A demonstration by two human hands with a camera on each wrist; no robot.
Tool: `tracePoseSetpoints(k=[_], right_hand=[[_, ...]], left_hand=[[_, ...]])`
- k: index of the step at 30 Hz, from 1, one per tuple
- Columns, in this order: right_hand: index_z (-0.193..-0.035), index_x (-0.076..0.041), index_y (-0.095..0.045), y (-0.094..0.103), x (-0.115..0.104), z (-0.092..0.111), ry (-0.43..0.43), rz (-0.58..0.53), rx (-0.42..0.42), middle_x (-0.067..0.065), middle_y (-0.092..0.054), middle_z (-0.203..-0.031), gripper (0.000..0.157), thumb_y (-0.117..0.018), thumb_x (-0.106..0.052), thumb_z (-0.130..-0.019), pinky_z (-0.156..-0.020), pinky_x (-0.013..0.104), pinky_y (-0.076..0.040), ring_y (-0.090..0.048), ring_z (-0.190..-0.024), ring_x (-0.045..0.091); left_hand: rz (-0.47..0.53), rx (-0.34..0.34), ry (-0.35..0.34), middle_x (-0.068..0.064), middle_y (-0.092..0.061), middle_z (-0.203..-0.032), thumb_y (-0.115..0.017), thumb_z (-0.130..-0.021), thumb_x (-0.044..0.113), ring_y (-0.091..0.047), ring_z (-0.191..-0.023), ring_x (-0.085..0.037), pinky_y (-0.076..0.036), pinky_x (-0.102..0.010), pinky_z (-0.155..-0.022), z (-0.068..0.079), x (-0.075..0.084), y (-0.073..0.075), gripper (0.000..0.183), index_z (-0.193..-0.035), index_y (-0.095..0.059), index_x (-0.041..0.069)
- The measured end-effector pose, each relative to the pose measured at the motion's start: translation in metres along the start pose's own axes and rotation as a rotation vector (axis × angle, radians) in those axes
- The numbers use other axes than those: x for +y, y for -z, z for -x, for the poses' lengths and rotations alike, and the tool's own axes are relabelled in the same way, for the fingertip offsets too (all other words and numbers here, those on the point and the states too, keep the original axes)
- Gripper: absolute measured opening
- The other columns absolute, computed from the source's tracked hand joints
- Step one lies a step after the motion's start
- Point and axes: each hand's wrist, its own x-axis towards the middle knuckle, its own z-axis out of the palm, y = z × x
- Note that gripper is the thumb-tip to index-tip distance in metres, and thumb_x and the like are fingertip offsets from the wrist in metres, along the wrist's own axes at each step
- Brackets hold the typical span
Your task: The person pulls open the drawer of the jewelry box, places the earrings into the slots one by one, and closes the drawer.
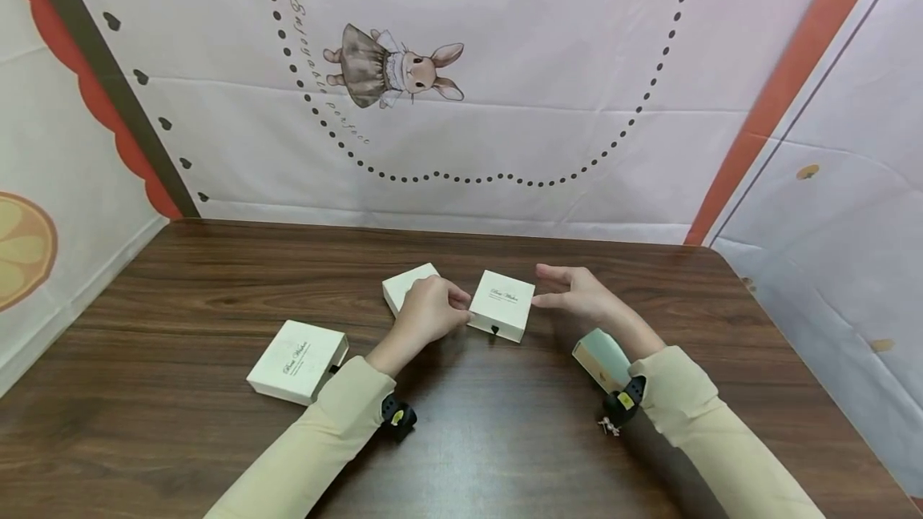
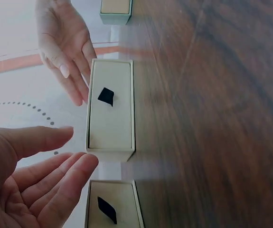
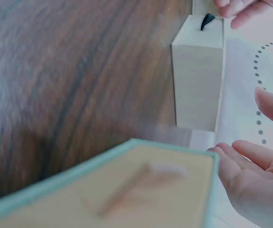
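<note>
Between the two hands sits a cream gift box point(image 1: 502, 300) with dark script on its lid and a black ribbon pull point(image 2: 106, 96) on its front. My left hand point(image 1: 431, 307) has its fingertips right at the box's left edge, thumb and fingers apart. On the other side, my right hand point(image 1: 580, 295) is spread with loosely straight fingers, fingertips close to the box's right edge. Another cream box point(image 1: 408, 285) lies partly hidden behind the left hand; its ribbon pull shows in the left wrist view. Neither hand grips anything.
A third cream box point(image 1: 296, 360) lies left of the left forearm. Below the right wrist is a pale green box point(image 1: 604, 355) with a tan side, beside a small silvery item point(image 1: 609, 426). The brown wooden table point(image 1: 476, 455) meets a printed cloth point(image 1: 548, 94) at the back.
</note>
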Motion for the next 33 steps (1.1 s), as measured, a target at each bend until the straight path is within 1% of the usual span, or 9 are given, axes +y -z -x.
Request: tracePoseSetpoints(k=[7,11,14,17,20,24,27,29,33], right_hand=[[-0.140,0.003,-0.028,0.014,-0.002,0.013,-0.011,0.038,0.025,0.019,-0.030,-0.144,0.068,-0.061,-0.021,-0.086,-0.103,0.046,-0.030,-0.030,-0.131,0.034],[-0.140,0.003,-0.027,0.025,-0.002,0.025,-0.016,0.036,0.037,0.021,-0.028,-0.144,0.069,-0.061,-0.023,-0.086,-0.102,0.047,-0.032,-0.028,-0.132,0.035],[-0.140,0.003,-0.025,0.032,0.001,0.034,-0.027,0.029,0.049,0.022,-0.027,-0.145,0.070,-0.061,-0.023,-0.086,-0.101,0.048,-0.033,-0.027,-0.132,0.037],[-0.141,0.002,-0.025,0.038,0.005,0.043,-0.060,0.032,0.066,0.022,-0.027,-0.145,0.072,-0.061,-0.025,-0.086,-0.101,0.049,-0.032,-0.026,-0.133,0.037],[-0.143,-0.003,-0.024,0.041,0.009,0.052,-0.113,0.033,0.078,0.019,-0.025,-0.147,0.074,-0.061,-0.030,-0.085,-0.102,0.052,-0.028,-0.022,-0.135,0.035],[-0.144,-0.006,-0.022,0.045,0.014,0.063,-0.167,0.021,0.089,0.018,-0.022,-0.148,0.076,-0.062,-0.033,-0.085,-0.102,0.055,-0.024,-0.019,-0.135,0.036],[-0.144,-0.005,-0.022,0.048,0.019,0.070,-0.171,0.033,0.113,0.020,-0.022,-0.147,0.079,-0.062,-0.035,-0.084,-0.101,0.053,-0.029,-0.021,-0.134,0.039],[-0.143,-0.003,-0.021,0.050,0.022,0.076,-0.165,0.059,0.126,0.021,-0.023,-0.147,0.079,-0.062,-0.037,-0.084,-0.098,0.051,-0.034,-0.024,-0.132,0.039],[-0.143,-0.001,-0.022,0.054,0.028,0.085,-0.158,0.114,0.148,0.023,-0.025,-0.145,0.077,-0.059,-0.037,-0.086,-0.092,0.044,-0.042,-0.029,-0.130,0.039]], left_hand=[[0.029,-0.032,-0.029,0.004,-0.070,-0.071,-0.073,-0.069,0.019,-0.060,-0.065,-0.006,-0.044,-0.022,-0.064,0.002,0.009,-0.003,0.015,-0.083,-0.074,0.012],[0.021,-0.058,-0.071,0.005,-0.070,-0.073,-0.072,-0.072,0.022,-0.060,-0.067,-0.007,-0.044,-0.022,-0.064,0.003,0.018,-0.006,0.011,-0.080,-0.074,0.015],[0.031,-0.088,-0.105,0.007,-0.069,-0.071,-0.070,-0.074,0.023,-0.058,-0.065,-0.006,-0.043,-0.021,-0.061,0.003,0.026,-0.011,0.008,-0.077,-0.074,0.017],[0.054,-0.128,-0.110,0.008,-0.067,-0.064,-0.068,-0.075,0.024,-0.056,-0.059,-0.003,-0.041,-0.020,-0.056,0.003,0.034,-0.017,0.008,-0.076,-0.074,0.019],[0.078,-0.173,-0.103,0.008,-0.066,-0.058,-0.067,-0.077,0.026,-0.054,-0.055,-0.001,-0.039,-0.020,-0.055,0.004,0.042,-0.024,0.010,-0.076,-0.074,0.019],[0.107,-0.229,-0.115,0.005,-0.068,-0.061,-0.067,-0.080,0.026,-0.054,-0.056,-0.001,-0.040,-0.019,-0.058,0.004,0.052,-0.033,0.013,-0.076,-0.074,0.017],[0.133,-0.280,-0.113,0.002,-0.069,-0.065,-0.066,-0.081,0.026,-0.056,-0.055,-0.003,-0.041,-0.019,-0.058,0.003,0.058,-0.040,0.014,-0.077,-0.074,0.016],[0.145,-0.313,-0.103,0.001,-0.069,-0.065,-0.066,-0.081,0.027,-0.058,-0.053,-0.004,-0.042,-0.018,-0.056,0.003,0.062,-0.044,0.015,-0.077,-0.074,0.015],[0.142,-0.352,-0.099,0.002,-0.068,-0.062,-0.065,-0.082,0.028,-0.060,-0.053,-0.004,-0.042,-0.016,-0.057,0.003,0.067,-0.052,0.015,-0.077,-0.074,0.016]])
